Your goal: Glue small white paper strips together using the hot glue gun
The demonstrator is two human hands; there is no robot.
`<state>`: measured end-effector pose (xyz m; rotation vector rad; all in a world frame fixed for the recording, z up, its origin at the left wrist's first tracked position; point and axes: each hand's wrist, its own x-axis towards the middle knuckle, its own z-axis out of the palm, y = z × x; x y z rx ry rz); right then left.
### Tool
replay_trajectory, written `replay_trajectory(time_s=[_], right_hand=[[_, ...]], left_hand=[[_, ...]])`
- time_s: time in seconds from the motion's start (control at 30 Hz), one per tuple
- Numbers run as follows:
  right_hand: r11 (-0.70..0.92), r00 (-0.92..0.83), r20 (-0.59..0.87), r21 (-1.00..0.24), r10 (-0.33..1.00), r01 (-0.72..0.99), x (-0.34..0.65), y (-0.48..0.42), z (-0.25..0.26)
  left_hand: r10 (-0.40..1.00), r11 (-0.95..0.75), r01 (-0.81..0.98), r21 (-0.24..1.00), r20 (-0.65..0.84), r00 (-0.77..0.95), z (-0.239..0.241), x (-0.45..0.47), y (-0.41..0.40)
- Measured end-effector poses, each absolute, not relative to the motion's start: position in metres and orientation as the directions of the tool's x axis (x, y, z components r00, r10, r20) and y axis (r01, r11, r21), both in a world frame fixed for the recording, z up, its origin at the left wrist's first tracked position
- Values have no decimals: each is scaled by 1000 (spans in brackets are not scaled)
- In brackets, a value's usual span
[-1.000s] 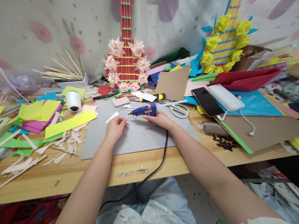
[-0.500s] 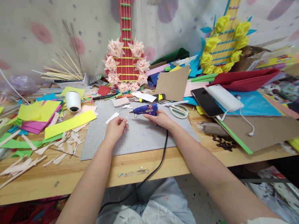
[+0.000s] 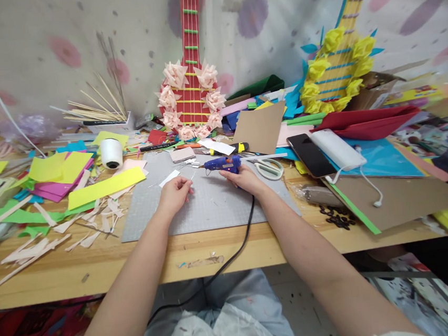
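My right hand (image 3: 246, 180) is wrapped round the handle of a blue hot glue gun (image 3: 220, 164). Its nozzle points left, and a pale glue stick (image 3: 270, 156) juts from its back end. My left hand (image 3: 174, 195) is closed in a pinch on a thin white strip (image 3: 193, 174), whose tip shows just below the nozzle, apart from it. Whether the strip is wire or paper is too small to tell. A small white paper piece (image 3: 169, 178) lies behind my left hand. Both hands are over a grey cutting mat (image 3: 208, 212).
Scissors (image 3: 269, 169) lie right of the glue gun, whose black cord (image 3: 241, 243) drops over the table edge. Paper scraps (image 3: 98, 222) and a white cylinder (image 3: 111, 153) are left. A phone (image 3: 310, 154) and power bank (image 3: 338, 148) sit right. Flower-covered paper guitars (image 3: 191, 100) stand behind.
The glue gun has shifted slightly right, so its nozzle is a little farther from my left fingers. My left hand keeps its pinch almost in place. The camera view has moved slightly.
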<state>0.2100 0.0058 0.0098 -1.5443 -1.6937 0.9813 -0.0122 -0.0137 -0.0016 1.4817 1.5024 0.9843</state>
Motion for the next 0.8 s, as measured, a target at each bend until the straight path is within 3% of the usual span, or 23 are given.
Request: replay_trajectory(time_s=[0.27,0.63,0.73,0.8], right_hand=[[-11,183,137,-771,974,637,217,23,5],[10,110,193,-532,975,847,218,24,14],[-44,161,254,-413,954,910,223,9,31],[-83,161,205,-344,965,935,225,-1,44]], left_hand=[[999,8,279,960,3,-39,4,-9,-16],[901,-71,109,992,111,-418,17,-32,-13],[860,-99,46,994,109,-498,16,-39,-9],[844,-106,29,994,105,-526,16,-41,-8]])
